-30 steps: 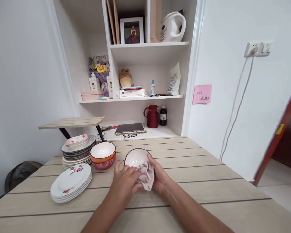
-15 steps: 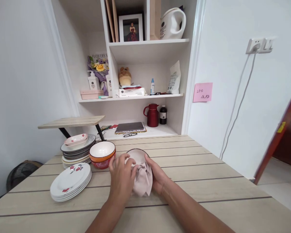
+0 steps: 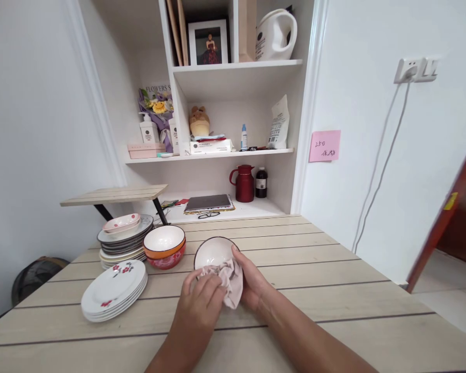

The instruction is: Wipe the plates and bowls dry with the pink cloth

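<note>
A white bowl with a dark rim (image 3: pixel 214 249) is tilted over the middle of the table, its inside facing me. My right hand (image 3: pixel 253 282) grips the bowl by its right side, thumb at the rim. My left hand (image 3: pixel 202 300) has its fingers bent over a pale pink cloth (image 3: pixel 233 282), pressed at the bowl's near edge. The cloth is bunched and hangs over that edge, covering the lower part of the bowl. The underside of the bowl is hidden.
To the left stand stacked bowls, orange over red (image 3: pixel 164 249). Nearer lies a stack of white flowered plates (image 3: pixel 112 290); behind it rises another plate stack (image 3: pixel 124 243) topped by small dishes, beside a low wooden stand (image 3: pixel 114 194). Shelves at the back hold a red jug (image 3: pixel 244 184) and a laptop (image 3: pixel 208 202).
My left hand has moved down toward me with the cloth, from the bowl's inside to its near edge, so more of the inside shows. My right hand keeps its hold.
</note>
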`<state>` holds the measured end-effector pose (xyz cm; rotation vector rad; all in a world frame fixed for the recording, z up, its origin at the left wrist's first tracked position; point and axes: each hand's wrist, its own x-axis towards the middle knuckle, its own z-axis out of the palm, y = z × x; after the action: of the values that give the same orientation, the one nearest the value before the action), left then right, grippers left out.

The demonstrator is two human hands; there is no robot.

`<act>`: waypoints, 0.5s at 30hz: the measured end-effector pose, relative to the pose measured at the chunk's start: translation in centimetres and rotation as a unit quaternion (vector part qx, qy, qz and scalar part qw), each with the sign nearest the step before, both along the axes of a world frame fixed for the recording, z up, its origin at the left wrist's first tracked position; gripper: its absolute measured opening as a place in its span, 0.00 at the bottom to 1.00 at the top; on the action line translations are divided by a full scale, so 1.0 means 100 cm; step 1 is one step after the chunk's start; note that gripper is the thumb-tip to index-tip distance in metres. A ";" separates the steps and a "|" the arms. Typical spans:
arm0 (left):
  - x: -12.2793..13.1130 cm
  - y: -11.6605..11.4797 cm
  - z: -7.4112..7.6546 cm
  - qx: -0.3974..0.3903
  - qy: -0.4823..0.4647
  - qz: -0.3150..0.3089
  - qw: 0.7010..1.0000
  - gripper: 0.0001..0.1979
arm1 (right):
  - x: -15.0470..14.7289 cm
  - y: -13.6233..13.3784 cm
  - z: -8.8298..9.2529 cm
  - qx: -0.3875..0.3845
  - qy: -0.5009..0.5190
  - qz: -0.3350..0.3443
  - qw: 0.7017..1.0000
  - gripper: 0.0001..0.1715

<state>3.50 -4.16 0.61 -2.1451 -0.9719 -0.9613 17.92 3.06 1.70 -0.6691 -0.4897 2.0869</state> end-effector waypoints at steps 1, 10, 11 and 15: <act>0.001 0.001 0.004 -0.038 -0.031 0.015 0.999 0.12 | -0.001 -0.001 0.000 0.000 -0.018 -0.006 1.000 0.27; 0.020 0.024 0.047 -0.257 -0.068 0.225 0.937 0.10 | 0.001 -0.003 -0.003 0.048 -0.064 -0.008 0.997 0.26; 0.024 0.027 0.048 -0.230 -0.052 0.234 0.943 0.15 | 0.001 -0.003 -0.003 0.054 -0.060 -0.005 0.997 0.26; 0.028 0.039 0.050 -0.180 0.001 0.243 0.953 0.13 | 0.001 -0.004 -0.002 0.051 -0.062 0.001 0.997 0.27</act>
<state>6.31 -0.30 5.62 -2.0230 -1.6803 -0.5698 18.04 2.62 1.52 -0.7423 -0.6622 2.0162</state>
